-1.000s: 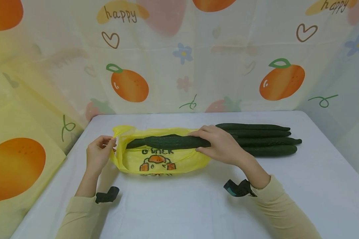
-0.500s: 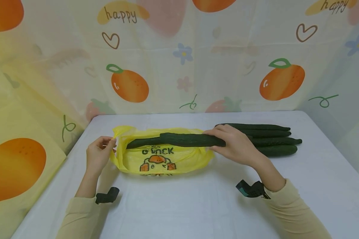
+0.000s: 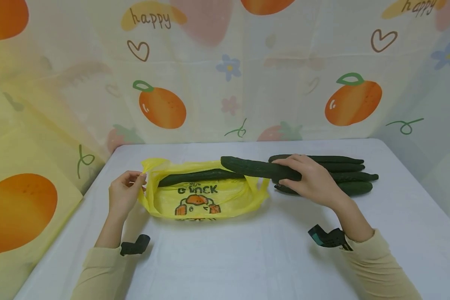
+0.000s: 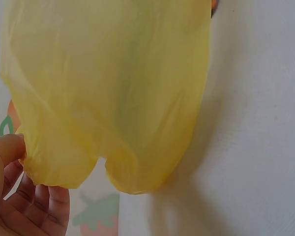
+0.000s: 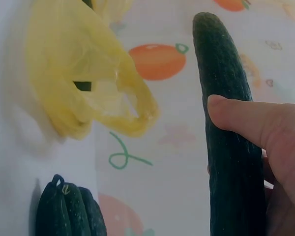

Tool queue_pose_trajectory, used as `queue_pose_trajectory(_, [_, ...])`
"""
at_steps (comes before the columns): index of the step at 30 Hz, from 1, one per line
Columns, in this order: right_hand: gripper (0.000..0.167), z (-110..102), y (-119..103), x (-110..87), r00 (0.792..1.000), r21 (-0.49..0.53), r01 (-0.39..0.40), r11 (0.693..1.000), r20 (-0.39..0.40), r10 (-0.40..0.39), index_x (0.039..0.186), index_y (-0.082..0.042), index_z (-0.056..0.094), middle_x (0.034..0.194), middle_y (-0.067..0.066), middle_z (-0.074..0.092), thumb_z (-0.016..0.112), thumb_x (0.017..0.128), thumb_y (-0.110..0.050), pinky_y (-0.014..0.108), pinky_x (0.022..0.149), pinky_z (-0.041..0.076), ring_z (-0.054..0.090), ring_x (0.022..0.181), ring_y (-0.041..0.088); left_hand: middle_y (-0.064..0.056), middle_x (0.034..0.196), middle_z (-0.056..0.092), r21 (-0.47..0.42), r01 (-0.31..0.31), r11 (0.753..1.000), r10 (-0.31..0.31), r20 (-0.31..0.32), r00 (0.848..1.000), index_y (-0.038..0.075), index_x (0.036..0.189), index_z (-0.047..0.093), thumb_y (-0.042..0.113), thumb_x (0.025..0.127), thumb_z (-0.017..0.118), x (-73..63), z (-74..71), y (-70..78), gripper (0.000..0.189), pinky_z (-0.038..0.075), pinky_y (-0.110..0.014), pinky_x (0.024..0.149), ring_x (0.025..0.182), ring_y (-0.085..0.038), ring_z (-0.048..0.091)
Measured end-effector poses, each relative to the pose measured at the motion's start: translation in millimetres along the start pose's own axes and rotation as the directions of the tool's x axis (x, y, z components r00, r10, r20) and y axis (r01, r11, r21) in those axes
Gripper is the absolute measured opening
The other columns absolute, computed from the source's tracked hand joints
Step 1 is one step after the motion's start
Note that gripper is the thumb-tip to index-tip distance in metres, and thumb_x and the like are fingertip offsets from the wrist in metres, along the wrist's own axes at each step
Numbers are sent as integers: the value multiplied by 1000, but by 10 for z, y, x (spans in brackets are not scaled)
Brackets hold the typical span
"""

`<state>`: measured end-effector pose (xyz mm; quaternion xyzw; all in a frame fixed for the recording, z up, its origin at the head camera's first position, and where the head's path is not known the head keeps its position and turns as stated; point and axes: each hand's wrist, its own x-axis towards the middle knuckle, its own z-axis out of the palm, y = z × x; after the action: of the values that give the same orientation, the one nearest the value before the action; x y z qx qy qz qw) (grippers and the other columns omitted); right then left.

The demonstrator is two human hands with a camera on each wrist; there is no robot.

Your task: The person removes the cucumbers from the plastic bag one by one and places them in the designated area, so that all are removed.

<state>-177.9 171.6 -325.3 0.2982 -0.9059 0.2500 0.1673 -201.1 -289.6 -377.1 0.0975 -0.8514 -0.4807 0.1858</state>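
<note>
My right hand (image 3: 316, 180) grips a dark green cucumber (image 3: 253, 166) near its right end, thumb laid along it in the right wrist view. The held cucumber tilts, its left end raised over the right part of a yellow plastic bag (image 3: 210, 204). Inside that bag's open mouth lies another cucumber (image 3: 195, 176). My left hand (image 3: 123, 193) pinches the bag's left edge between thumb and fingers; in the left wrist view the bag (image 4: 108, 88) hangs beside the fingers. Printed letters and a cartoon figure mark the bag's front.
Several cucumbers (image 3: 350, 177) lie side by side at the right back of the white table (image 3: 225, 258), partly behind the right hand. A fruit-patterned cloth (image 3: 225, 96) hangs behind the table. Dark wrist devices (image 3: 135, 245) sit at both sleeves.
My right hand has moved right, drawing its cucumber out of the bag and lifting the cucumber's left end. The cucumber left in the bag shows more. My left hand stays in place.
</note>
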Motion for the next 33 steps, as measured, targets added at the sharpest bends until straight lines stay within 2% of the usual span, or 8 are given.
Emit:
queue_pose_trajectory(8, [47,-43,151,-129,999,6,-35,999,-30,35,120,-17,59,98,-5,58,75,76,-12,29,69,42,45,81,7,15,65,59,3,-1,1000,1,-3,1000,3,95,64,25,87,63,7,0,3,24,47,-15,48,55,-4,59])
queue_pose_trajectory(16, [48,-104,297,-248,997,-8,-60,998,-57,60,120,-15,59,95,-5,58,75,75,-10,23,66,38,41,75,5,15,65,59,0,-11,1000,11,5,1000,2,95,65,25,87,63,19,13,12,25,48,-15,49,55,-3,59])
queue_pose_trajectory(22, [47,-125,380,-337,996,-36,-75,997,-54,73,119,-11,59,97,-1,60,75,74,-9,24,63,38,39,69,5,14,66,60,-12,-9,1000,10,16,1000,2,96,65,25,87,63,22,22,31,25,49,-16,49,56,-4,60])
queue_pose_trajectory(29, [46,-120,491,-427,990,-24,-138,990,-31,137,119,-12,58,91,0,58,75,76,-13,21,52,31,32,57,2,11,68,62,9,5,1000,-5,24,1000,4,96,65,28,87,63,26,25,27,26,49,-16,49,58,-7,62])
queue_pose_trajectory(33, [46,-105,554,-476,985,-19,-170,985,-4,170,120,-12,58,100,5,60,74,78,-16,24,53,34,37,57,5,11,69,62,15,11,1000,-11,20,1000,4,96,65,28,87,63,27,21,20,26,48,-16,49,59,-9,63])
